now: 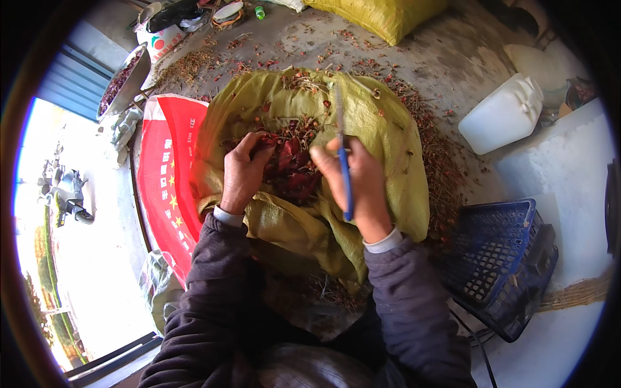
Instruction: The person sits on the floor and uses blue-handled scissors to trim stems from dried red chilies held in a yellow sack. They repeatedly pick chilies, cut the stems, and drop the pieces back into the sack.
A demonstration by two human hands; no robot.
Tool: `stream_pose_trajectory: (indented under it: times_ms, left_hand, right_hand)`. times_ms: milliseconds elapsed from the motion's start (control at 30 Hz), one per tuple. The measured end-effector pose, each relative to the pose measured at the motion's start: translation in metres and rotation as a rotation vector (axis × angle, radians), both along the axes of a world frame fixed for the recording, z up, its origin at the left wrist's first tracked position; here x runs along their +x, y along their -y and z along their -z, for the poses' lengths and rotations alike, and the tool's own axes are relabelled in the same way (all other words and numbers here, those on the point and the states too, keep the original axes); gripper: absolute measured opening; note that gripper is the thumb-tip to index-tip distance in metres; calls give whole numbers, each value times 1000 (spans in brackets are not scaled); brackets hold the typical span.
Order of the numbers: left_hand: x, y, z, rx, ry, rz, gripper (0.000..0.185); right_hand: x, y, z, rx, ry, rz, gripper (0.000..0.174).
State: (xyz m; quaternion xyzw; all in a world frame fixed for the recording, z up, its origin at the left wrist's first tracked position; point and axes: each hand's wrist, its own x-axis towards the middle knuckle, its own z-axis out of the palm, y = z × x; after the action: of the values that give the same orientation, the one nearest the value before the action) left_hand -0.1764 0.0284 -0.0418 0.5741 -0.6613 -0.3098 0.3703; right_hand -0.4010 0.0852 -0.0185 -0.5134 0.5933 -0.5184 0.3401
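Observation:
A yellow woven sack (398, 145) lies open before me, its mouth folded outward. Inside it are dark red dried plant pieces (293, 169), which look like dried chillies or petals, with stems. My left hand (246, 167) is over the left side of the opening, thumb and fingers pinched on a red dried piece (267, 139). On the right, my right hand (356, 182) holds a slender tool with a blue handle (345, 184) and a narrow metal blade pointing away from me, possibly scissors or tweezers. Its exact kind is unclear.
A red printed sack (167, 179) lies left of the yellow one. Blue plastic crates (490, 252) and a white plastic jug (502, 114) stand at right. A metal bowl (128, 82) of dark red pieces is at upper left; a full yellow sack (383, 17) lies beyond. Stems litter the floor.

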Motion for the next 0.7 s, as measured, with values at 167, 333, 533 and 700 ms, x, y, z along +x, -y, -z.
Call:
stream_pose_trajectory:
  times_ms: [167, 333, 533, 700]
  left_hand:
    - [-18, -14, -6, 140, -106, 158, 24]
    - [-30, -23, -7, 607, -1034, 144, 24]
    - [-29, -15, 7, 548, -1341, 110, 19]
    - [-26, -16, 13, 512, -1426, 119, 19]
  right_hand:
    - [20, -3, 4, -197, -357, -65, 47]
    - [25, 1, -1, 10, -177, -116, 45]
    - [46, -1, 5, 53, -99, -177, 46]
    - [59, 5, 14, 9, 51, -107, 40]
